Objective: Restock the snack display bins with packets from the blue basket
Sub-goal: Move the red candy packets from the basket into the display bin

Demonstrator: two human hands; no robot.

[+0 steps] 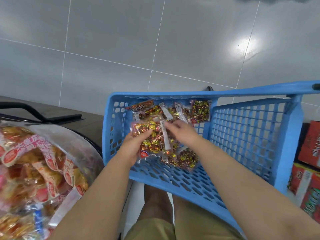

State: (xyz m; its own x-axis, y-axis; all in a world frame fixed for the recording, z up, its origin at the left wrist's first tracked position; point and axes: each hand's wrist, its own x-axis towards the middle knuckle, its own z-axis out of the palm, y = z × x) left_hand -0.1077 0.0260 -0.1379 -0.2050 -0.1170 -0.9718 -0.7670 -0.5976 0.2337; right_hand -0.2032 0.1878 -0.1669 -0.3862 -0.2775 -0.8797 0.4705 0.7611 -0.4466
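Observation:
A blue plastic basket (245, 134) stands on the grey tiled floor in front of me. Inside it lie several clear packets of gold and red wrapped candies (200, 110). My left hand (134, 148) grips one candy packet (152, 141) from below, its thumb curled over the packet's left edge. My right hand (181, 130) reaches into the basket just right of that packet, its fingertips on the white label strip at the packet's top. Another candy packet (187, 159) lies under and right of the held one.
A clear round display bin (81, 144) of red, pink and orange snack packets fills the lower left. Behind it runs a dark counter (90, 123) with a black bar. Red boxes (310, 163) stand at the right edge. My knees show below the basket.

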